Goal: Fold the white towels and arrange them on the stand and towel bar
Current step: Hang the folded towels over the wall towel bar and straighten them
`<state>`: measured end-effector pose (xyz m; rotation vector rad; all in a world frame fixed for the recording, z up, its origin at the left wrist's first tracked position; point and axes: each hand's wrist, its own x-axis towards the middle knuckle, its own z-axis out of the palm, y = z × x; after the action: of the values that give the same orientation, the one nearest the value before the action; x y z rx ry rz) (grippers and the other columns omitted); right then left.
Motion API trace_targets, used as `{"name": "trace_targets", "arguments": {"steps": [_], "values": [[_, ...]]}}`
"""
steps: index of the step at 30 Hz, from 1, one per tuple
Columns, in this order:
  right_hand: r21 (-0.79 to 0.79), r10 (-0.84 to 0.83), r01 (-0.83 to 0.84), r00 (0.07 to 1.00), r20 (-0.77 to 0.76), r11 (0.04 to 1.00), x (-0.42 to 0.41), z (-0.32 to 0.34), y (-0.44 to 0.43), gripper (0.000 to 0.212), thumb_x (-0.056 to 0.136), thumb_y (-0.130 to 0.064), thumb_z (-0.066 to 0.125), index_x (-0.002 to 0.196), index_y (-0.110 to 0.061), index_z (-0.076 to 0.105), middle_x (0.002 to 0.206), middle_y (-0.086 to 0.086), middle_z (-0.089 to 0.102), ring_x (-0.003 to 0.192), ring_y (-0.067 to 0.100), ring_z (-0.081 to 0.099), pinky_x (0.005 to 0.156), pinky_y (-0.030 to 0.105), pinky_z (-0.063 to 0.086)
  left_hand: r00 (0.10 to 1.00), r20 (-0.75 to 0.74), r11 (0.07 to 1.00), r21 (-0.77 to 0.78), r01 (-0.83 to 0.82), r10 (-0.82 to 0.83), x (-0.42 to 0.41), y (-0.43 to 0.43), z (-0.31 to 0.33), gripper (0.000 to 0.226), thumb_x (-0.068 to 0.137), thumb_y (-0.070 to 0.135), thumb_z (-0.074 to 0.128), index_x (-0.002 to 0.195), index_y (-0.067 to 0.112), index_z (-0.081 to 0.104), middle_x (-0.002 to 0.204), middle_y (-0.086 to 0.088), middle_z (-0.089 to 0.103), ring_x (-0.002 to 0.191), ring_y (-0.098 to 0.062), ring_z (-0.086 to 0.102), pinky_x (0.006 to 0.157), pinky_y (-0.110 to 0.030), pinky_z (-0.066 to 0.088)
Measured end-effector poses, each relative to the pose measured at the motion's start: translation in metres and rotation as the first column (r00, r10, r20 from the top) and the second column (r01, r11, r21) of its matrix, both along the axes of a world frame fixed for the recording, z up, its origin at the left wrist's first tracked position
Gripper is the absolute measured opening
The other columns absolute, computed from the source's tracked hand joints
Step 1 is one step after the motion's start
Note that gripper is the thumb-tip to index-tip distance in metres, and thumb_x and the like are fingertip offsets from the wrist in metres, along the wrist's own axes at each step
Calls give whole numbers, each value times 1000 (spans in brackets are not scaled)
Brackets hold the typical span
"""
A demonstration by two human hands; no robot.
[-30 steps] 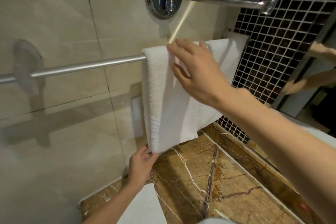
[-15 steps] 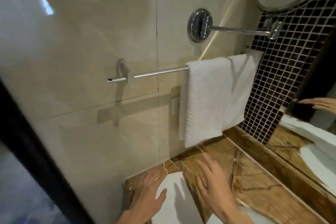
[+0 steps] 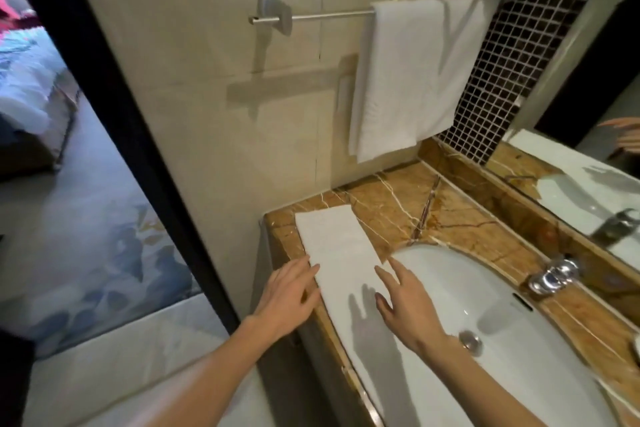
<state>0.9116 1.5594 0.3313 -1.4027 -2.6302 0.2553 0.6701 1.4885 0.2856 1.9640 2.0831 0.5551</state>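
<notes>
Marble counter: folded towel lies left of the sink, long axis running away toward the wall, left hand and right hand flanking its near end, both flat-fingered, gripping nothing.

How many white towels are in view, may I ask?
3: a front towel and a rear towel overlap on the bar; a folded towel lies on the counter. Others may be hidden.
</notes>
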Motion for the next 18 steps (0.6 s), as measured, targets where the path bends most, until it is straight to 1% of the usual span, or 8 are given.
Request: {"name": "trace_targets", "arguments": {"steps": [2, 5, 8, 14, 18], "values": [[-37, -1, 2, 1000, 29, 999, 14, -8, -15, 49, 97, -34, 46, 144, -24, 39, 154, 9, 32, 137, 29, 35, 112, 36, 30, 1000, -12, 1000, -5, 7, -7, 13, -14, 1, 54, 95, 46, 39, 146, 28, 34, 154, 6, 30, 141, -15, 25, 116, -40, 24], [-74, -11, 14, 999, 40, 997, 37, -18, -29, 50, 97, -36, 44, 146, -26, 37, 156, 9, 29, 141, 28, 30, 114, 37, 27, 1000, -31, 999, -41, -6, 4, 35, -29, 0, 55, 96, 46, 40, 147, 28, 33, 155, 6, 28, 142, -14, 23, 116, -42, 23], [-112, 15, -8, 998, 67, 994, 58, -26, -38, 52, 97, -37, 44, 147, -26, 35, 157, 9, 27, 143, 28, 27, 116, 37, 25, 998, -42, 996, -74, -41, 38, 63, -43, -6, 55, 95, 48, 39, 146, 27, 35, 155, 5, 26, 142, -15, 21, 116, -39, 20], [-151, 85, -74, 995, 61, 986, 96, -43, -50, 47, 98, -38, 42, 144, -28, 41, 156, 11, 29, 142, 28, 29, 115, 35, 24, 994, -28, 984, -142, -111, 108, 118, -65, -25, 56, 94, 49, 41, 145, 25, 36, 156, -1, 26, 143, -20, 21, 116, -40, 21], [-226, 110, -92, 991, 71, 970, 113, -59, -51, 48, 99, -39, 41, 145, -26, 39, 157, 12, 26, 143, 27, 27, 116, 34, 23, 986, 8, 967, -200, -159, 164, 142, -78, -35, 58, 94, 50, 40, 146, 25, 36, 155, 0, 27, 142, -20, 23, 115, -39, 24]]}}
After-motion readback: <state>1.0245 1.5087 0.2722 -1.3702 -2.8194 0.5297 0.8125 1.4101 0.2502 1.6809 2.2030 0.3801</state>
